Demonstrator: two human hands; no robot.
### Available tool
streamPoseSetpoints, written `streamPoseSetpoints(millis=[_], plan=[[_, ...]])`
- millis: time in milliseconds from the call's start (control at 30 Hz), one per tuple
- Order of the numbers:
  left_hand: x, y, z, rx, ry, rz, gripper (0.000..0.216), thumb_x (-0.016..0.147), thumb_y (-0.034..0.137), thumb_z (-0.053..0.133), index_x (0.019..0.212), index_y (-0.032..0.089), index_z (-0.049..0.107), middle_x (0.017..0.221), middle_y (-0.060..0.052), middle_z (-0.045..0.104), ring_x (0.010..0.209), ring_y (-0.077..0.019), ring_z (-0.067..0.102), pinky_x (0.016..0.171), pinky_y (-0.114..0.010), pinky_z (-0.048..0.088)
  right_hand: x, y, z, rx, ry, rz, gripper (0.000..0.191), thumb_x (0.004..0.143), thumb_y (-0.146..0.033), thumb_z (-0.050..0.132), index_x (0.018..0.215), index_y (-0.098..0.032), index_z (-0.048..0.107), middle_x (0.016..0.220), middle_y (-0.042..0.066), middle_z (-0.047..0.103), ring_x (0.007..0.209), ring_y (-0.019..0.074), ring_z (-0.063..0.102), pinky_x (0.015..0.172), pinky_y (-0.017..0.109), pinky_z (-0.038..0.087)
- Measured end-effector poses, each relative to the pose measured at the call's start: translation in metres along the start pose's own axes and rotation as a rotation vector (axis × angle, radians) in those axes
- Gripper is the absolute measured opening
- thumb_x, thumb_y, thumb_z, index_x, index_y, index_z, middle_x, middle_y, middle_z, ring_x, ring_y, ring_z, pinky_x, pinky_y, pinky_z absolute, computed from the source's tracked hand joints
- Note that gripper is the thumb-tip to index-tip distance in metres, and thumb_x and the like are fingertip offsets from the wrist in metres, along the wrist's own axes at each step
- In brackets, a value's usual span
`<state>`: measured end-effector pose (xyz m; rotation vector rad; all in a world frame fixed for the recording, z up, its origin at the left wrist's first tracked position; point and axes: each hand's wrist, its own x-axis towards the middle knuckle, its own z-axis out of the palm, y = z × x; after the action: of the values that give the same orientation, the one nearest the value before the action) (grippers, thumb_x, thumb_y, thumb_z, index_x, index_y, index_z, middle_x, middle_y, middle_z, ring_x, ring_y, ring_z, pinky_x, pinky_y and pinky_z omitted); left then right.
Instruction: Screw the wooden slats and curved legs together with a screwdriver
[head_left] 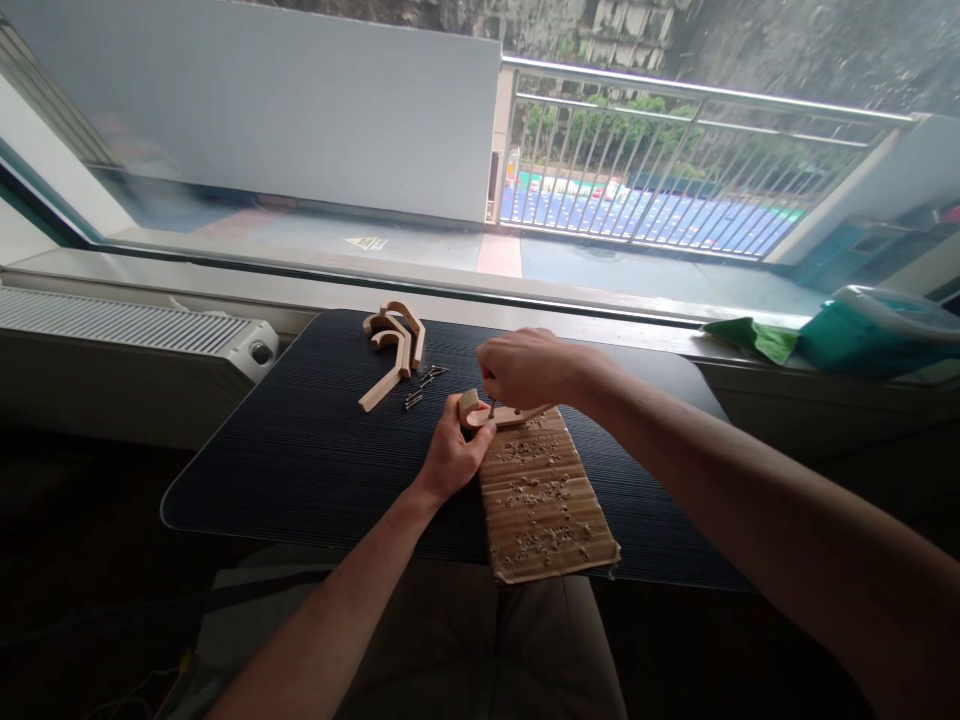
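My left hand [452, 448] grips the curved end of a pale wooden hook-shaped piece [517, 414] that lies flat on the top edge of a corrugated cardboard sheet [541, 500]. My right hand [525, 365] is closed just above it, pinching a thin dark metal tool or screw [492, 408] that stands upright on the wood. The cardboard is strewn with wood shavings and overhangs the near edge of the dark ribbed table [300, 450].
Several more curved wooden pieces [395, 345] lie stacked at the table's far side, with loose dark screws [424, 385] beside them. A white radiator [135, 325] runs along the left. A green cloth [750, 338] and teal bag [870, 335] sit on the windowsill.
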<state>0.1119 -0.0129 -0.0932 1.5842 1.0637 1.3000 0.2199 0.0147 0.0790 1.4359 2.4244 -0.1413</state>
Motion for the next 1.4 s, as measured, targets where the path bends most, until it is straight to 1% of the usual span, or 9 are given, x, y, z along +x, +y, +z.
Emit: streamPoseSetpoints(millis=[167,333,400,633,733,933,1100,1300,1400], plan=[[0.0,-0.001,0.0,-0.001,-0.011,0.016,0.021,0.075,0.022,0.06,0.091,0.018,0.048,0.084,-0.001,0.056,0.082,-0.0147,0.056,0.078,-0.028,0.043,0.004,-0.001,-0.002,0.001,-0.037,0.102,0.028,0.076,-0.027,0.052,0.094,-0.015,0.069,0.091,0.012,0.067,0.076,0.0202,0.059,0.056,0.029,0.038],[-0.001,0.0,0.0,-0.004,-0.004,0.031,0.021,0.074,0.02,0.061,0.089,0.018,0.047,0.081,0.0,0.054,0.075,-0.0129,0.054,0.074,-0.026,0.043,0.002,-0.016,-0.009,-0.132,-0.023,0.125,0.029,0.076,-0.032,0.056,0.095,-0.014,0.069,0.086,0.014,0.068,0.074,0.0214,0.059,0.057,0.03,0.04],[-0.001,0.001,0.0,-0.004,-0.001,0.038,0.02,0.074,0.019,0.061,0.089,0.018,0.047,0.081,0.0,0.054,0.075,-0.013,0.054,0.073,-0.026,0.043,-0.002,-0.018,-0.011,-0.169,-0.044,0.107,0.029,0.075,-0.032,0.058,0.095,-0.014,0.068,0.084,0.013,0.068,0.073,0.0211,0.059,0.057,0.03,0.039],[-0.001,0.0,-0.001,-0.003,-0.009,0.021,0.021,0.075,0.019,0.06,0.091,0.017,0.048,0.087,-0.003,0.057,0.083,-0.0149,0.057,0.079,-0.028,0.044,-0.008,-0.011,-0.013,-0.198,-0.085,-0.066,0.021,0.075,-0.012,0.054,0.089,-0.013,0.069,0.079,0.009,0.068,0.069,0.0156,0.057,0.057,0.027,0.036],[-0.001,-0.001,-0.001,0.002,-0.008,0.02,0.021,0.074,0.018,0.061,0.091,0.017,0.048,0.087,-0.003,0.058,0.084,-0.0153,0.058,0.08,-0.029,0.045,-0.002,-0.011,-0.009,-0.222,-0.12,-0.033,0.02,0.076,-0.011,0.055,0.09,-0.011,0.069,0.078,0.011,0.067,0.068,0.0168,0.058,0.056,0.028,0.037],[-0.001,-0.001,-0.001,0.004,-0.009,0.013,0.021,0.074,0.019,0.061,0.091,0.017,0.048,0.086,-0.002,0.059,0.082,-0.0149,0.058,0.078,-0.028,0.045,0.01,-0.007,0.004,-0.187,-0.037,0.066,0.021,0.079,-0.024,0.056,0.09,-0.014,0.07,0.082,0.014,0.068,0.072,0.0208,0.059,0.055,0.029,0.038],[-0.001,0.0,-0.001,0.008,-0.017,0.032,0.02,0.075,0.019,0.06,0.091,0.017,0.048,0.086,-0.003,0.059,0.085,-0.016,0.058,0.08,-0.03,0.045,0.006,-0.001,0.004,-0.142,-0.065,0.122,0.024,0.079,-0.026,0.052,0.091,-0.014,0.069,0.08,0.013,0.066,0.07,0.0194,0.057,0.054,0.029,0.037],[-0.002,0.001,-0.001,0.004,-0.014,0.026,0.02,0.075,0.018,0.059,0.091,0.017,0.048,0.089,-0.003,0.058,0.086,-0.0155,0.057,0.081,-0.029,0.044,0.001,0.008,-0.005,0.029,-0.153,-0.009,0.024,0.069,-0.023,0.056,0.089,-0.016,0.069,0.083,0.007,0.066,0.064,0.0146,0.052,0.052,0.027,0.034],[-0.002,0.002,-0.001,0.002,-0.017,0.013,0.02,0.076,0.019,0.059,0.092,0.017,0.048,0.089,-0.003,0.058,0.086,-0.0155,0.057,0.081,-0.029,0.045,0.003,0.011,-0.003,0.052,-0.096,-0.09,0.02,0.071,-0.023,0.053,0.082,-0.018,0.069,0.078,0.005,0.065,0.061,0.0123,0.049,0.052,0.027,0.032]])
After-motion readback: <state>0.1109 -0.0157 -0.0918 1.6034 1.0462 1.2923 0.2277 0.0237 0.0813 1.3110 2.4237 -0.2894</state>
